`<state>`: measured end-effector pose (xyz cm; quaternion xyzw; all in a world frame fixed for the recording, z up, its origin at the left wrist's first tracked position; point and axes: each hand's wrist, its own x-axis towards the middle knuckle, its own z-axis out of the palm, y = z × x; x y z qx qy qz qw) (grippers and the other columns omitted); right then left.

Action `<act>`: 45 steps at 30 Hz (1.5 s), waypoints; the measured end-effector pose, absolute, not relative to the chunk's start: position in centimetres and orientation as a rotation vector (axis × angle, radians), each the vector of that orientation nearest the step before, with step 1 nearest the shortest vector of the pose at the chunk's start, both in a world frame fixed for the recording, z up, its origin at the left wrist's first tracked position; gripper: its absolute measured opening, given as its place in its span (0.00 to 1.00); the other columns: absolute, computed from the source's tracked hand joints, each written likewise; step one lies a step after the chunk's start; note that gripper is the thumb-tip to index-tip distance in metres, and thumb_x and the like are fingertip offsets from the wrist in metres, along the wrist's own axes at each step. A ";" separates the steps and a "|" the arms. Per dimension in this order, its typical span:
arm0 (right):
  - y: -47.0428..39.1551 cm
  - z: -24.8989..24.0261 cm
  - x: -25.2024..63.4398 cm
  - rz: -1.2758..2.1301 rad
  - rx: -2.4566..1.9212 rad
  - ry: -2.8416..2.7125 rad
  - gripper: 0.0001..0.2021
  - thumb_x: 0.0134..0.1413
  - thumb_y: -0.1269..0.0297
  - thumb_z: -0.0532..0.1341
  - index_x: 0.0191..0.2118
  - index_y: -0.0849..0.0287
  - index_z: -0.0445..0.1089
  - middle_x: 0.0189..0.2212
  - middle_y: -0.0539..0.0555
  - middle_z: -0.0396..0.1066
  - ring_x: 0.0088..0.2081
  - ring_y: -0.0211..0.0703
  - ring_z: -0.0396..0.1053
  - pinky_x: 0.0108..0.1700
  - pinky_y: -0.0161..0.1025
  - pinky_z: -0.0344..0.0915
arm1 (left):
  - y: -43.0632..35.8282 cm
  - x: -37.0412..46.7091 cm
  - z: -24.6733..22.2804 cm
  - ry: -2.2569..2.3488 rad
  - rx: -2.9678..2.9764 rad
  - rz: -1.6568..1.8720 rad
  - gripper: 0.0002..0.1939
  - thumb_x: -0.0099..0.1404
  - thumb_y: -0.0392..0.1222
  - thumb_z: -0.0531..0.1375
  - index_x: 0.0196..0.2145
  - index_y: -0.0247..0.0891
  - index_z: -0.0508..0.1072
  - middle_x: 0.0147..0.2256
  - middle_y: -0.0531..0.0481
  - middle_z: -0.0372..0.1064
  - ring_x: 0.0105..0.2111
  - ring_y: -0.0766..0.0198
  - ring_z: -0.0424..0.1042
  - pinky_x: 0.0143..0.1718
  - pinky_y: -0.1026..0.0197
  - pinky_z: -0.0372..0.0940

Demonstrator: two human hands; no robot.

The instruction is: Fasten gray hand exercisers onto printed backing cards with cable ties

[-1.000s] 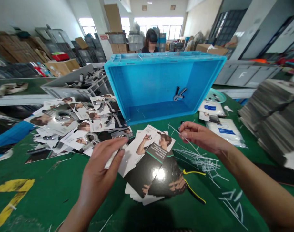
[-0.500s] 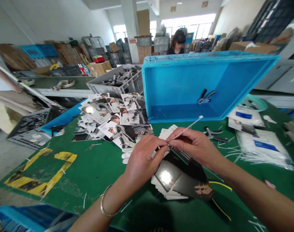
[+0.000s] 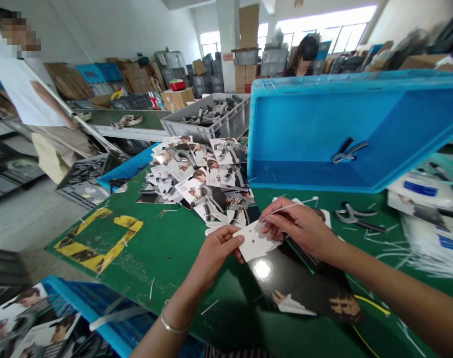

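Note:
My left hand [image 3: 218, 252] pinches the edge of a printed card [image 3: 253, 248], whose white end has small holes in it. Over the card's far corner, my right hand [image 3: 304, 231] holds a thin white cable tie [image 3: 315, 199] between thumb and fingers. The tie's tip is hidden by the fingers, so I cannot tell whether it passes through a hole. Under my hands lie more dark printed cards [image 3: 308, 283]. A grey and black hand-grip exerciser [image 3: 356, 217] rests right of my right hand, apart from it.
A blue crate [image 3: 297, 129] stands on its side behind, with another hand-grip exerciser [image 3: 348, 151] inside. Carded exercisers [image 3: 207, 189] are heaped to the left. Bags of cable ties [image 3: 431, 238] lie at right. A blue bin [image 3: 84, 298] sits at the front left. A person [image 3: 40, 99] stands at left.
My view has swung left, bringing in the person and the front bin. My hands have drawn apart, and the card's white holed end now shows between them. The cable tie stays in my right hand.

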<state>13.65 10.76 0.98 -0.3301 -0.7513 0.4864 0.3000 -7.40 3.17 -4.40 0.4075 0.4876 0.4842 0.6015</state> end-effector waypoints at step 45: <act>10.2 -1.1 12.9 0.608 -0.687 -2.524 0.10 0.65 0.73 0.53 0.42 0.57 0.71 0.40 0.55 0.70 0.41 0.45 0.68 0.44 0.41 0.62 | 1.6 -2.9 -8.7 1.314 1.108 1.587 0.11 0.62 0.39 0.63 0.43 0.44 0.80 0.49 0.48 0.68 0.51 0.57 0.68 0.53 0.59 0.63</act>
